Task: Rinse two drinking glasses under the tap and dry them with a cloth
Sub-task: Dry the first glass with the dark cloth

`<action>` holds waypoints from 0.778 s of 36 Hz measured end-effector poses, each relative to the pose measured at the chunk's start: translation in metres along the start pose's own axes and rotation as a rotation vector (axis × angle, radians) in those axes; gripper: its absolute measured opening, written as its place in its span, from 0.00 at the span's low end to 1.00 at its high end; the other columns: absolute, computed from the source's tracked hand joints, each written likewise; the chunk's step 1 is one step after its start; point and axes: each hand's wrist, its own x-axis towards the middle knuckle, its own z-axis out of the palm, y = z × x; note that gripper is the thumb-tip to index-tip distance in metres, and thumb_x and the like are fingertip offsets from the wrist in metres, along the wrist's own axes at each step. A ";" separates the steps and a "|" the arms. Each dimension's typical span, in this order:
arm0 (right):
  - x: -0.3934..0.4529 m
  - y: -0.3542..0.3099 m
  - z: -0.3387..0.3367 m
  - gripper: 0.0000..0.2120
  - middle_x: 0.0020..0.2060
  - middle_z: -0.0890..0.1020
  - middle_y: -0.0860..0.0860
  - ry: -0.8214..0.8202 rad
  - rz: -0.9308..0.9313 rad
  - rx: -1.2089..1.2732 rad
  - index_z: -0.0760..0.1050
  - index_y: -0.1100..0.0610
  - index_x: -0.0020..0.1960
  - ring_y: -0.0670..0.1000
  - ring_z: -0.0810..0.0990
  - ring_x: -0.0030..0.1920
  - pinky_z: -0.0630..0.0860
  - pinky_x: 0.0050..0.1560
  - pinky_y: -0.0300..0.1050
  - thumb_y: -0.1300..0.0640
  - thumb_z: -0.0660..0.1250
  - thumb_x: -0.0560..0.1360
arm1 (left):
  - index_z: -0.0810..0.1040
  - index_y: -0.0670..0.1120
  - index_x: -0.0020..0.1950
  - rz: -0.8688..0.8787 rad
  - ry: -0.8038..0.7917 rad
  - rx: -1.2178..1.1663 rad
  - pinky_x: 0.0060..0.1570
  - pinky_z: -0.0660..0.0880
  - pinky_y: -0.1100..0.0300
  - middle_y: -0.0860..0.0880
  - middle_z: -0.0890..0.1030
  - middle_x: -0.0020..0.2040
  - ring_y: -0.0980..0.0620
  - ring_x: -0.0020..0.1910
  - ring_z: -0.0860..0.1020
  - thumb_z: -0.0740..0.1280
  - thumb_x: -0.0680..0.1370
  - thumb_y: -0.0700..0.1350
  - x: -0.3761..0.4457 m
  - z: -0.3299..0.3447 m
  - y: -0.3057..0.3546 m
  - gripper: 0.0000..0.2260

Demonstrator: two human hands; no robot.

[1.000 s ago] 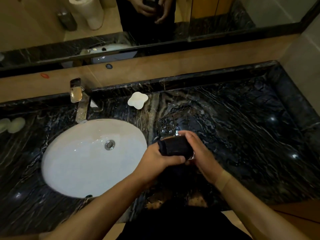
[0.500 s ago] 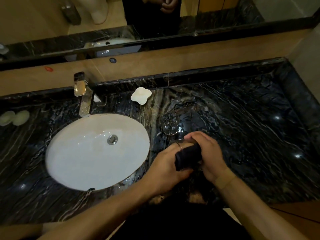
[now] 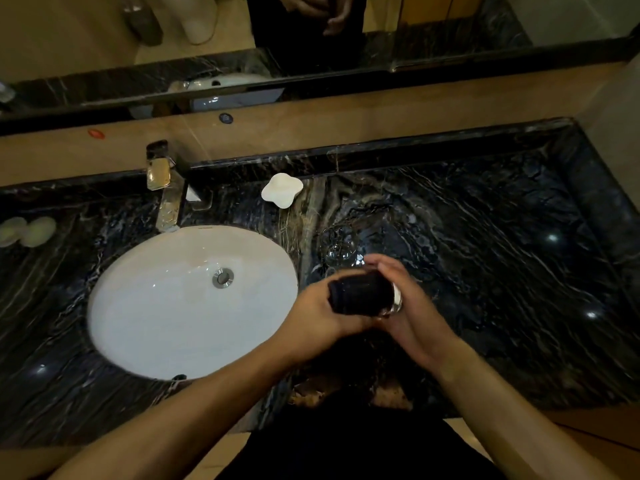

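From the head view, the left hand grips a dark cloth wrapped round a drinking glass, which the right hand clasps too, above the marble bench. A second glass stands just behind, beside the white sink.

Black marble countertop — bears inset white basin, chrome tap, white soap dish, one clear glass.
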 end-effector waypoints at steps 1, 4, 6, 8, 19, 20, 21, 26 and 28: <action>0.000 0.004 0.002 0.12 0.55 0.82 0.49 0.025 -0.072 -0.049 0.78 0.49 0.60 0.52 0.79 0.57 0.78 0.46 0.49 0.51 0.64 0.78 | 0.79 0.44 0.63 -0.088 0.018 -0.129 0.56 0.79 0.58 0.46 0.86 0.54 0.51 0.53 0.84 0.77 0.69 0.32 0.001 0.001 0.004 0.23; 0.001 0.010 0.002 0.14 0.58 0.81 0.49 0.076 -0.285 -0.218 0.76 0.44 0.63 0.50 0.80 0.59 0.78 0.56 0.47 0.50 0.64 0.78 | 0.81 0.41 0.60 -0.244 0.039 -0.349 0.56 0.80 0.52 0.40 0.85 0.54 0.43 0.53 0.83 0.73 0.70 0.29 0.000 0.003 0.011 0.20; 0.002 0.011 0.002 0.14 0.58 0.81 0.52 0.082 -0.398 -0.268 0.76 0.44 0.62 0.51 0.80 0.59 0.77 0.58 0.44 0.52 0.63 0.78 | 0.82 0.40 0.59 -0.279 0.037 -0.398 0.56 0.79 0.49 0.38 0.85 0.54 0.40 0.53 0.83 0.74 0.70 0.30 -0.001 0.005 0.013 0.19; 0.003 0.011 0.005 0.10 0.55 0.82 0.52 0.120 -0.435 -0.253 0.79 0.47 0.58 0.51 0.81 0.56 0.77 0.55 0.45 0.52 0.63 0.78 | 0.83 0.42 0.58 -0.248 0.038 -0.356 0.55 0.80 0.50 0.39 0.85 0.53 0.40 0.53 0.83 0.76 0.67 0.32 -0.001 0.007 0.012 0.20; 0.003 -0.017 0.003 0.10 0.39 0.82 0.48 0.048 0.125 -0.167 0.81 0.50 0.44 0.47 0.79 0.39 0.75 0.37 0.43 0.50 0.64 0.80 | 0.74 0.52 0.69 0.551 -0.031 0.666 0.53 0.80 0.56 0.53 0.77 0.67 0.53 0.62 0.79 0.75 0.71 0.41 -0.007 0.003 -0.007 0.28; 0.004 -0.020 0.001 0.10 0.38 0.83 0.49 0.013 0.222 -0.173 0.82 0.50 0.45 0.48 0.80 0.37 0.77 0.36 0.43 0.48 0.65 0.79 | 0.71 0.54 0.70 0.612 -0.066 0.769 0.48 0.81 0.56 0.54 0.76 0.68 0.51 0.61 0.80 0.73 0.72 0.42 -0.007 -0.001 -0.009 0.27; 0.006 -0.022 -0.001 0.09 0.38 0.83 0.50 -0.010 0.301 -0.186 0.82 0.50 0.46 0.49 0.81 0.36 0.78 0.36 0.45 0.47 0.67 0.78 | 0.69 0.54 0.71 0.663 -0.112 0.874 0.43 0.80 0.60 0.54 0.75 0.69 0.50 0.60 0.80 0.69 0.73 0.42 -0.007 -0.006 -0.009 0.27; 0.011 -0.022 -0.005 0.14 0.34 0.83 0.49 -0.066 0.425 -0.292 0.84 0.50 0.43 0.48 0.80 0.32 0.77 0.37 0.46 0.42 0.67 0.77 | 0.67 0.52 0.72 0.818 -0.288 1.200 0.30 0.77 0.58 0.51 0.74 0.71 0.48 0.62 0.79 0.61 0.75 0.45 -0.005 -0.022 -0.004 0.24; 0.010 -0.025 -0.005 0.15 0.36 0.82 0.49 -0.132 0.390 -0.255 0.82 0.49 0.46 0.48 0.79 0.33 0.76 0.37 0.45 0.40 0.64 0.76 | 0.68 0.51 0.70 0.856 -0.250 1.218 0.29 0.75 0.60 0.50 0.75 0.69 0.49 0.61 0.79 0.63 0.75 0.45 -0.004 -0.022 -0.006 0.23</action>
